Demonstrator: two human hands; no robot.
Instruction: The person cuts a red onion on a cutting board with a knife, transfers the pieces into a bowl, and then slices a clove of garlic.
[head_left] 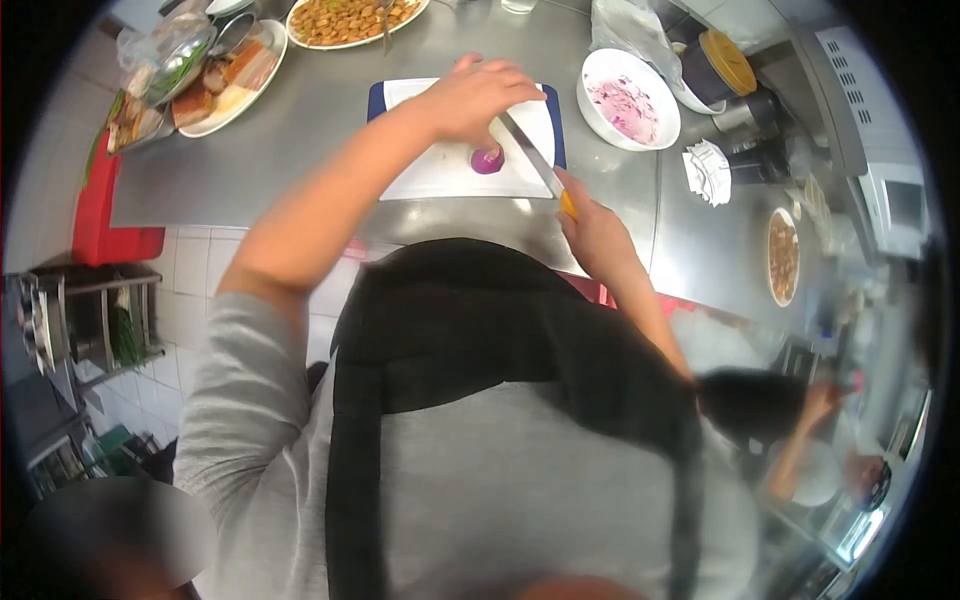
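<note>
My right hand (597,232) grips the yellow handle of a knife (530,152), whose blade slants up and left across a white cutting board (425,172) with blue ends. My left hand (480,100) is over the board by the blade's far end, its fingers stretched out toward the right and its thumb pointing down. Just below that thumb, left of the blade, a piece of red onion (487,161) rests on the board. To the right of the board, a white bowl (588,112) contains chopped red onion (627,105).
On the steel counter (240,185), an oval plate of meat (245,70) stands at left and a plate of brown pieces (350,20) at the back. A lidded container (722,65) and another oval dish (783,258) are at right. Another person (810,460) appears at lower right.
</note>
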